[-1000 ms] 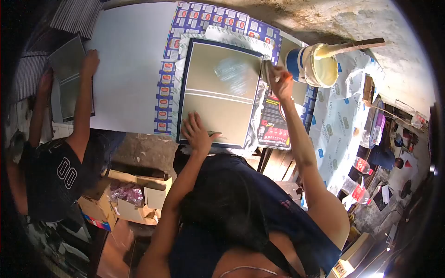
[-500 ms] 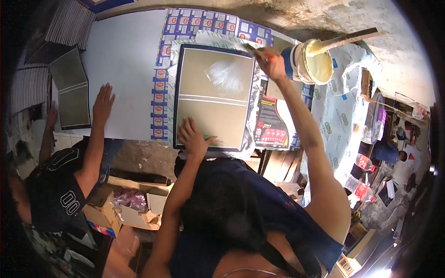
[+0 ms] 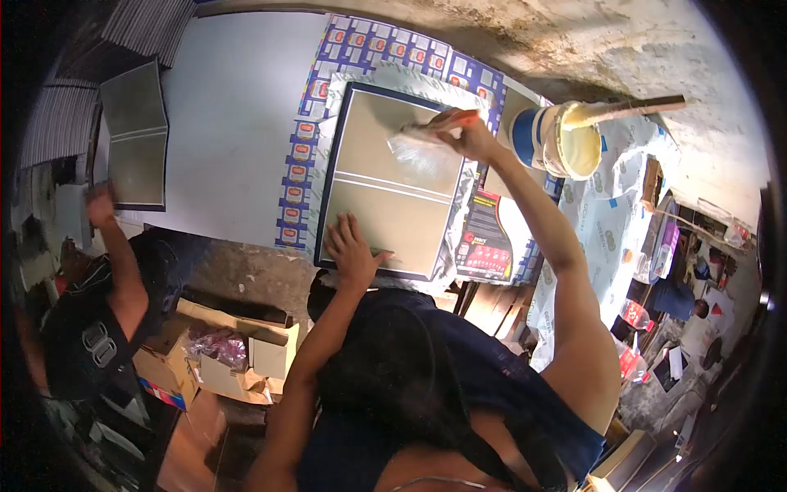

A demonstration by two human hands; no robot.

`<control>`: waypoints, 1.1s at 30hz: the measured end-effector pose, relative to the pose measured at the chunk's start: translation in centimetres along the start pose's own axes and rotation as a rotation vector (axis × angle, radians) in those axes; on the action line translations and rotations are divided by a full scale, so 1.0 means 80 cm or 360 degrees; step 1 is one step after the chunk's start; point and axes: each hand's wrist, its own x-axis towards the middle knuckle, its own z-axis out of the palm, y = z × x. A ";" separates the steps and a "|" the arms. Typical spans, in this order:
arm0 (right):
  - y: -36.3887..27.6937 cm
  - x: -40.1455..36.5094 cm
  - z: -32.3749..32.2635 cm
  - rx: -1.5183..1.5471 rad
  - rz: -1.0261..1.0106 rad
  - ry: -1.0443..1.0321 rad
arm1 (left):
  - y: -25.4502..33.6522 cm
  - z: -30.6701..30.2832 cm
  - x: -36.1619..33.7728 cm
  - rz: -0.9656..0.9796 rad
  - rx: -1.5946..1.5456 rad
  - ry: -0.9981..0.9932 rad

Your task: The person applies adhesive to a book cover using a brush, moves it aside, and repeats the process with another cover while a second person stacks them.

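A grey-brown board [image 3: 392, 217] with a dark border and white lines across its middle lies in front of me on white printed paper. Flat on its lower left part rests my left hand [image 3: 354, 252], fingers spread. My right hand [image 3: 469, 135] is closed around a brush-like tool [image 3: 430, 131] with an orange part, over the upper right of the board. The tool's far end is blurred. Beside it, a whitish wet smear [image 3: 418, 157] shows on the surface.
A bucket of cream paste [image 3: 580, 152] with a stick [image 3: 635, 108] stands at the right. At the left a co-worker [image 3: 98, 328] has a hand near another dark-edged board [image 3: 138, 139]. An open cardboard box [image 3: 234, 373] sits below the table.
My right hand has moved the tool down and inward over the smear. The co-worker's hand has left the white sheet. The view has shifted slightly.
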 end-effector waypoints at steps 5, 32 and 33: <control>0.071 0.075 0.001 -0.0559 0.0443 0.0070 | 0.002 -0.003 -0.001 0.0010 0.0026 -0.0019; -0.012 0.190 0.038 -0.0318 -0.0011 -0.0239 | -0.005 0.007 -0.001 -0.0030 -0.0019 0.0093; -0.023 0.179 0.041 -0.0139 -0.0026 -0.0344 | -0.005 0.007 0.000 -0.0044 -0.0011 0.0086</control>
